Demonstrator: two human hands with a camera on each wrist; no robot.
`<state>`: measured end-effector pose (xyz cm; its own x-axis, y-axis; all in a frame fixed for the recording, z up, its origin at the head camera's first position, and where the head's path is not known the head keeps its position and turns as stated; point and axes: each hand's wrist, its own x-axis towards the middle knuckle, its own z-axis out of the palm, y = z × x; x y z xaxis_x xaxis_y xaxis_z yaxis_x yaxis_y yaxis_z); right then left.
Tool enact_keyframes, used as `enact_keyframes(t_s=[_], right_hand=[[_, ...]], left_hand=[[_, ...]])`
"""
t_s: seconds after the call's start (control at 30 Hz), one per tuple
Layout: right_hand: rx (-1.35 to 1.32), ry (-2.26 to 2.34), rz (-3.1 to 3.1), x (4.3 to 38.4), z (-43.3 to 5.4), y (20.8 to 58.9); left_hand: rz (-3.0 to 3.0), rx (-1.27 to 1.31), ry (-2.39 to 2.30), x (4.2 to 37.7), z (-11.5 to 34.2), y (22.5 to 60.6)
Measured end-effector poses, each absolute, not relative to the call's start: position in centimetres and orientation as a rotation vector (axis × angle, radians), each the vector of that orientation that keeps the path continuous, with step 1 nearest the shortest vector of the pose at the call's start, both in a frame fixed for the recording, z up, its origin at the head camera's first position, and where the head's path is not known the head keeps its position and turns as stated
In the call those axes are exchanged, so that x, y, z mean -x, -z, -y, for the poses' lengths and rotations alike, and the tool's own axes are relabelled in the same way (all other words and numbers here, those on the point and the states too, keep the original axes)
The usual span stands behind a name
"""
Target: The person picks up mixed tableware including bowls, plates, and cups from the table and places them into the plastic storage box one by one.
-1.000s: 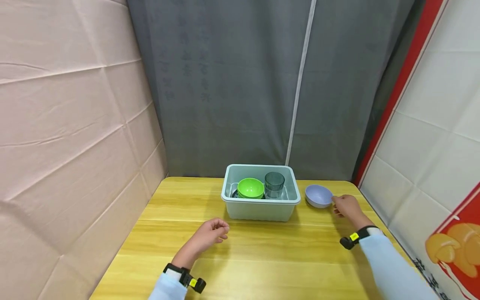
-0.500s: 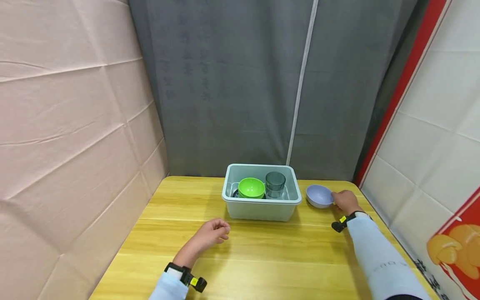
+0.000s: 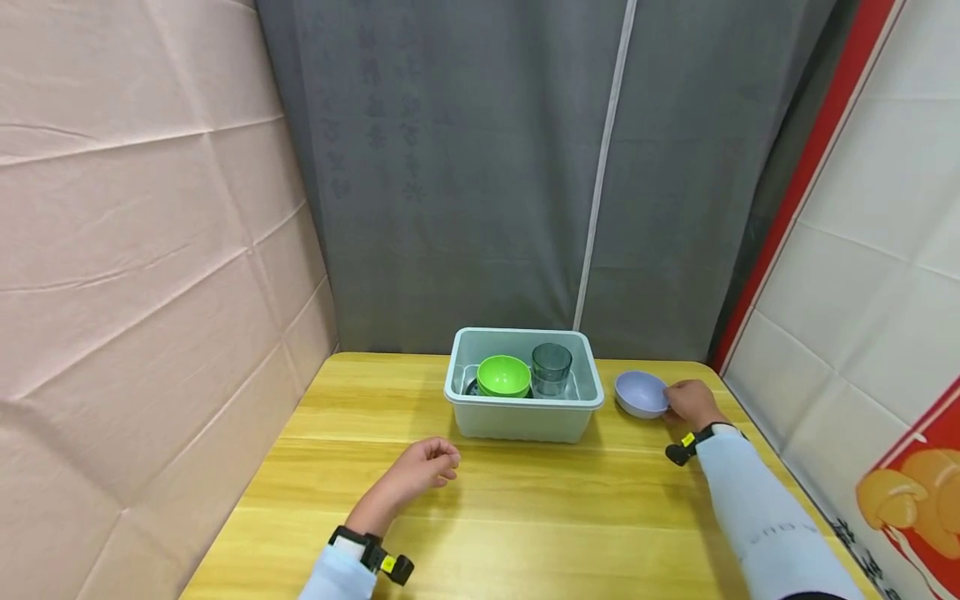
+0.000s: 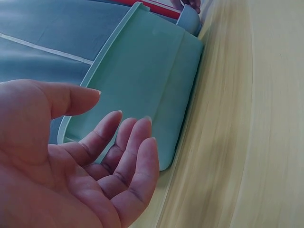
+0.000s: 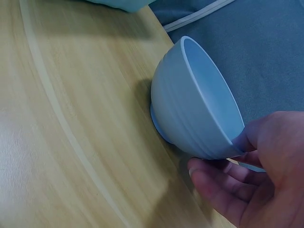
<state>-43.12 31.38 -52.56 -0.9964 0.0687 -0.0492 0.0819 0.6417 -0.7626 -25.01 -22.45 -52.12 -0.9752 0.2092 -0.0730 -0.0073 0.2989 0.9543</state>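
A periwinkle-blue bowl [image 3: 640, 393] stands on the table, right of a pale green plastic basin. My right hand [image 3: 692, 402] pinches its right rim, thumb at the inside edge and fingers below the outside, as the right wrist view shows on the bowl [image 5: 190, 99]. My left hand [image 3: 424, 465] hovers over the table in front of the basin [image 3: 525, 421], fingers loosely curled and holding nothing. In the left wrist view the left hand [image 4: 104, 156] is palm up beside the basin's wall [image 4: 137, 71]. Inside the basin are a green bowl [image 3: 503, 376] and a clear glass [image 3: 551, 367].
The wooden table [image 3: 480, 517] spreads in front of the basin. A grey curtain [image 3: 450, 183] hangs behind it. Pale sheeting [image 3: 165, 250] covers the left side, and a white panel [image 3: 877, 250] with a red border stands close to the right arm.
The right forearm and wrist have swung left and the hand has turned at the bowl's rim. The bowl has shifted very slightly. The left hand has stayed where it was.
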Motion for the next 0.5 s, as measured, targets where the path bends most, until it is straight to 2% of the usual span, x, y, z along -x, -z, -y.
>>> enact_keyframes(t_s=[0.5], right_hand=[[-0.157,1.409,-2.82,39.9,-31.8,51.9]], left_hand=[[-2.387,-0.201,-1.75,24.9,22.3,51.7]])
